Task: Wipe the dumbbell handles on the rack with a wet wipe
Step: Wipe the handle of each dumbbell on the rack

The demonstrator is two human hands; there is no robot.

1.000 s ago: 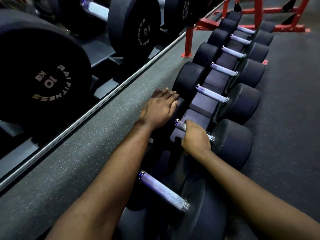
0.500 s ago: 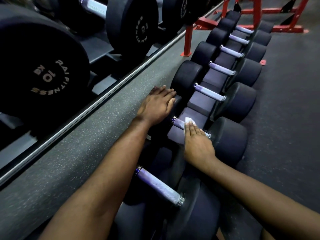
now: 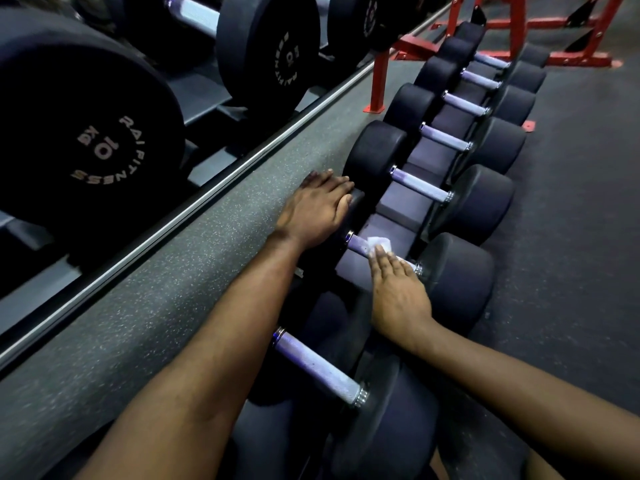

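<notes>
Pressing wet wipe (image 3: 379, 242) under flat right hand (image 3: 399, 296) onto handle (image 3: 357, 244); left hand (image 3: 316, 213) flat on weight (image 3: 357, 201).

The wet wipe (image 3: 380, 242) and the handle (image 3: 358, 244) beneath are largely covered by the right hand (image 3: 398, 296). The nearest dumbbell (image 3: 318, 367) is cropped at the bottom edge.

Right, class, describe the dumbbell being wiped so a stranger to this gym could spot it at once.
Find the low rack of black dumbbells running along the floor towards the red frame. Count to the second handle from the near end. That dumbbell alone has a white wipe on its handle under the right hand, with the left hand on its head.
</notes>
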